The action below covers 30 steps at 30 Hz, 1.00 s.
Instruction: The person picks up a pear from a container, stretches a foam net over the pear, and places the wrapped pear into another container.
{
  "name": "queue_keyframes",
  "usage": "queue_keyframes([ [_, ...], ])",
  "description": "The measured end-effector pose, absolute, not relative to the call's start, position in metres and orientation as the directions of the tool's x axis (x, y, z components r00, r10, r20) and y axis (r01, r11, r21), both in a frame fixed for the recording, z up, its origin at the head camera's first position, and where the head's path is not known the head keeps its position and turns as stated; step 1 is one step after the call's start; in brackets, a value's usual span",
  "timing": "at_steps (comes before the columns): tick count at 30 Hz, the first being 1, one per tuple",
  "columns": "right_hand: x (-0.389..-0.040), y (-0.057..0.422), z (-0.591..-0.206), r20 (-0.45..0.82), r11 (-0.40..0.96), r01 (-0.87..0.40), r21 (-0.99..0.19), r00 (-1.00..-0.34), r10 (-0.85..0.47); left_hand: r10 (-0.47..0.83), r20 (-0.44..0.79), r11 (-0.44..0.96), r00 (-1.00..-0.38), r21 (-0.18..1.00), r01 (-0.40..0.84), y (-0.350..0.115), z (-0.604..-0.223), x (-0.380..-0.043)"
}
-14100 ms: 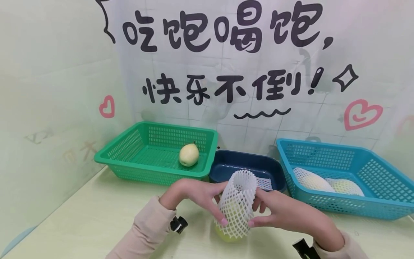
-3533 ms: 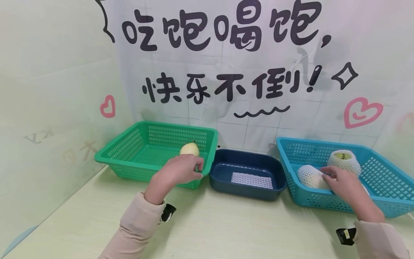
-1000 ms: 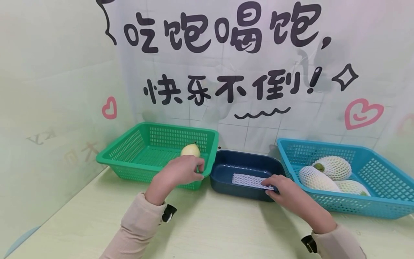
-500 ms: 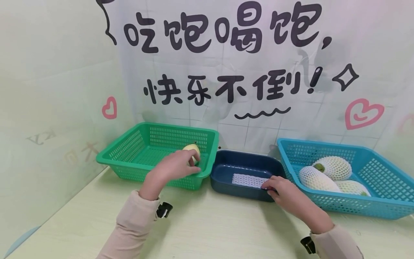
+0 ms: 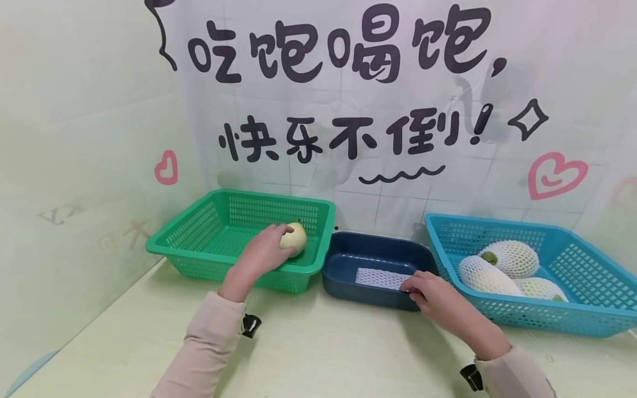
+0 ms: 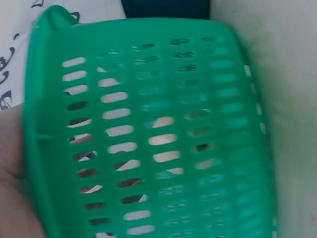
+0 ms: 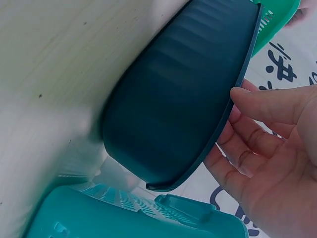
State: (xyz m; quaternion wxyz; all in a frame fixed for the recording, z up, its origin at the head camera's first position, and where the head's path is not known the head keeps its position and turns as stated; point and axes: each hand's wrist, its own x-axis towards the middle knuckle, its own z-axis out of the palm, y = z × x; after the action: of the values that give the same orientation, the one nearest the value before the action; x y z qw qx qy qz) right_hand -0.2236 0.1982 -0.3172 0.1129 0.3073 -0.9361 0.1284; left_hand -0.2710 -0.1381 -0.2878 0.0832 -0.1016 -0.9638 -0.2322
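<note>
A pale yellow pear [image 5: 294, 241] sits in the green basket [image 5: 241, 265]. My left hand [image 5: 261, 251] reaches over the basket's front side, its thumb and fingers around the left of the pear. Through the basket's holes, the left wrist view gives glimpses of the pear [image 6: 163, 141]. My right hand [image 5: 435, 296] is at the front right rim of the navy tray [image 5: 378, 298]. Its fingers reach inside over the right end of a flat white foam net [image 5: 380, 278]. In the right wrist view the thumb touches the rim of the tray [image 7: 168, 99] from outside, with the fingers loosely bent behind it.
At right stands a blue basket [image 5: 547, 319] with several white foam-netted fruits [image 5: 512, 258] in it. The three containers line up along the printed wall sheet [image 5: 308, 99]. Pale tabletop [image 5: 348, 354] lies in front of them.
Three and a half seconds ago my right hand was in the blue basket; it has moved to the navy tray. Over the last second my left hand has gone from the basket rim onto the pear.
</note>
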Motion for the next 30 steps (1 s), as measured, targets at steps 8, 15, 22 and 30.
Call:
queue_keyframes([
  [8, -0.224, 0.195, -0.319, 0.286, 0.774, -0.61, -0.17, -0.782, -0.554, 0.146, 0.165, 0.848, -0.975, 0.487, 0.209, -0.149, -0.299, -0.282],
  [15, -0.222, 0.199, -0.317, 0.308, 0.771, -0.614, -0.168, -0.776, -0.55, 0.226, 0.088, 0.856, -0.97, 0.457, 0.241, -0.146, -0.287, -0.297],
  [22, -0.223, 0.198, -0.318, 0.308, 0.773, -0.61, -0.172, -0.779, -0.546, 0.274, -0.036, 0.873, -0.961, 0.429, 0.232, -0.143, -0.272, -0.307],
  [30, -0.224, 0.199, -0.319, 0.308, 0.771, -0.614, -0.17, -0.776, -0.55, 0.286, -0.187, 0.899, -0.94, 0.392, 0.196, -0.14, -0.268, -0.318],
])
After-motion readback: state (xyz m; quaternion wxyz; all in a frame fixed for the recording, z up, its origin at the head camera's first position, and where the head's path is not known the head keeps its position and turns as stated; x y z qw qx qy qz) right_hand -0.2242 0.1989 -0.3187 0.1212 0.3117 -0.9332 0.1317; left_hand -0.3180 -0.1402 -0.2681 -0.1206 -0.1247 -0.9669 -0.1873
